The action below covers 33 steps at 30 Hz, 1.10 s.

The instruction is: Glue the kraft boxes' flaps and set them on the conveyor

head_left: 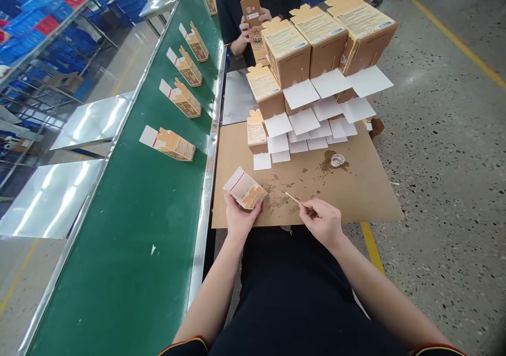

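while held, carton (pixel 245 189) print too blurred

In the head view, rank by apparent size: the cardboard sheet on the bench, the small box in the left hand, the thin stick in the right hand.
1. cardboard sheet
2. small box
3. thin stick

Box labels (pixel 285 41) too small to read; co-worker (pixel 253 8) cut off.
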Available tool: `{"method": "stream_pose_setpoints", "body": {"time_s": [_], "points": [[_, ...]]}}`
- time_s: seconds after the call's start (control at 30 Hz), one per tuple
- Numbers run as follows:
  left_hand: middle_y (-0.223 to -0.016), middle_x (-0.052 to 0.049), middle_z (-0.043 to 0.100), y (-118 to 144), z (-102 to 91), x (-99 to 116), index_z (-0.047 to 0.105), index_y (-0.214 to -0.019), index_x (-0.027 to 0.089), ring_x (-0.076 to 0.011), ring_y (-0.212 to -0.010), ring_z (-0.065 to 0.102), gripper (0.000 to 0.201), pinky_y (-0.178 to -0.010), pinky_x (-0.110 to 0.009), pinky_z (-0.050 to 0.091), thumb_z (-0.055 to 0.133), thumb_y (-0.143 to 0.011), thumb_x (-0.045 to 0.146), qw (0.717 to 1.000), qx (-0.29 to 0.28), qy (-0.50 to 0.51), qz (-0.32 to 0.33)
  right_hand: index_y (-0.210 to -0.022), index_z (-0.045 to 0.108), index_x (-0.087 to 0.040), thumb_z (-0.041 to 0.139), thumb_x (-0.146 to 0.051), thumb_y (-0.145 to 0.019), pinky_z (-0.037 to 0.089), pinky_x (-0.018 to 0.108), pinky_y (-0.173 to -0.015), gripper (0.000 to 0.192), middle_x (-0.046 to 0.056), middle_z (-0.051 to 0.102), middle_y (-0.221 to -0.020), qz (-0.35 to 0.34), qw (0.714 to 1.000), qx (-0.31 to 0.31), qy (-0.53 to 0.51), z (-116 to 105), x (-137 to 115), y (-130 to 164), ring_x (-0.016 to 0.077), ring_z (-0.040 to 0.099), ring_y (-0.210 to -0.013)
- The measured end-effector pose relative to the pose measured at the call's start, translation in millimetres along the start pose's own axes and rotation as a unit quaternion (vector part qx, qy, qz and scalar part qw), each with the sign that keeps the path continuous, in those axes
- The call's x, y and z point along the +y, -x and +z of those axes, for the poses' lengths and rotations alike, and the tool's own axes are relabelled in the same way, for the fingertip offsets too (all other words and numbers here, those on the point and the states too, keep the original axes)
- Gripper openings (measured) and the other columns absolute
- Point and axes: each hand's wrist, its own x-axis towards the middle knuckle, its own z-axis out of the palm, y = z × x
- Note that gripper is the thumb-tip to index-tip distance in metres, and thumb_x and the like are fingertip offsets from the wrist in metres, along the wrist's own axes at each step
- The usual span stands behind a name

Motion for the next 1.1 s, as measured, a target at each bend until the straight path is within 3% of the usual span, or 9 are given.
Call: {"method": "stream_pose_setpoints", "body": {"time_s": [0.1,0.2,0.4,0.57,0.7,0.77,0.83,0.97,1.1], "points": [[-0.115,-0.009,0.078,-6,-2.6,1,0.052,-0.121,0.030,-0.0371,-0.111,0.080,0.071,-0.093,-0.047,0.066,0.100,-0.071,0.044,0.999,0.002,-0.034,-0.004,-0.075,0.070,-0.027,0.062,-0.029,-0.104,0.057,0.030,-0.057,0.031,0.002,0.069,-0.065,-0.011,1.000,0.012,-0.003,-2,-2,-3,0.0162,0.061,-0.055],[-0.117,-0.011,0.077,-20,-24.6,-2,0.052,-0.121,0.030,-0.0408,-0.117,0.079,0.075,-0.099,-0.052,0.065,0.102,-0.067,0.041,0.997,0.046,-0.060,-0.009,-0.074,0.070,-0.027,0.062,-0.031,-0.104,0.057,0.031,-0.056,0.031,0.002,0.069,-0.063,-0.005,1.000,0.020,0.006,-5,-2,-4,0.0165,0.061,-0.054],[-0.135,-0.014,0.071,-57,-130.0,-31,0.040,-0.121,0.029,-0.0381,-0.134,0.073,0.092,-0.116,-0.058,0.061,0.105,-0.057,0.041,0.958,0.278,-0.054,-0.043,-0.074,0.070,-0.027,0.065,-0.034,-0.105,0.057,0.031,-0.056,0.032,0.002,0.068,-0.063,-0.015,0.999,0.044,0.012,-16,2,-11,0.0167,0.061,-0.053],[-0.131,-0.013,0.070,-67,-180.4,-62,0.033,-0.117,0.030,-0.0357,-0.130,0.075,0.089,-0.119,-0.063,0.057,0.099,-0.056,0.027,0.945,0.297,0.027,-0.133,-0.074,0.070,-0.026,0.066,-0.032,-0.104,0.056,0.031,-0.054,0.031,0.001,0.069,-0.063,-0.033,0.999,0.042,-0.001,-16,3,-31,0.0164,0.062,-0.052],[-0.146,-0.017,0.063,-48,-171.0,-76,0.036,-0.124,0.030,-0.0363,-0.148,0.063,0.094,-0.131,-0.061,0.046,0.100,-0.056,0.028,0.925,0.351,0.025,-0.146,-0.076,0.072,-0.026,0.068,-0.035,-0.104,0.055,0.031,-0.052,0.029,0.001,0.068,-0.062,-0.033,0.997,0.064,0.004,-29,7,-41,0.0166,0.061,-0.051],[-0.150,-0.019,0.057,-35,-158.0,-78,0.039,-0.125,0.028,-0.0360,-0.149,0.060,0.086,-0.132,-0.059,0.045,0.097,-0.061,0.033,0.899,0.430,-0.010,-0.084,-0.078,0.074,-0.026,0.071,-0.036,-0.102,0.054,0.032,-0.052,0.027,0.001,0.068,-0.062,-0.029,0.996,0.087,0.024,-42,13,-40,0.0171,0.062,-0.051],[-0.142,-0.016,0.058,-33,-142.2,-73,0.045,-0.120,0.027,-0.0343,-0.139,0.065,0.069,-0.127,-0.057,0.050,0.090,-0.069,0.038,0.895,0.445,-0.019,0.004,-0.077,0.074,-0.025,0.073,-0.037,-0.101,0.054,0.033,-0.050,0.027,0.002,0.069,-0.061,-0.023,0.992,0.115,0.052,-56,21,-39,0.0182,0.062,-0.049],[-0.123,-0.009,0.065,-89,-104.1,-31,0.059,-0.119,0.024,-0.0280,-0.122,0.071,0.046,-0.119,-0.050,0.056,0.079,-0.082,0.042,0.953,0.283,0.057,0.091,-0.075,0.073,-0.025,0.072,-0.041,-0.099,0.056,0.035,-0.050,0.029,0.004,0.071,-0.061,-0.018,0.985,0.140,0.098,-78,36,-44,0.0198,0.063,-0.048],[-0.132,-0.012,0.073,-193,-61.3,32,0.069,-0.123,0.022,-0.0302,-0.137,0.067,0.041,-0.121,-0.043,0.052,0.077,-0.087,0.040,0.995,0.085,0.046,-0.004,-0.075,0.073,-0.024,0.070,-0.041,-0.096,0.059,0.035,-0.056,0.027,0.003,0.073,-0.064,-0.015,0.983,0.122,0.138,-91,43,-61,0.0209,0.068,-0.053]]}}
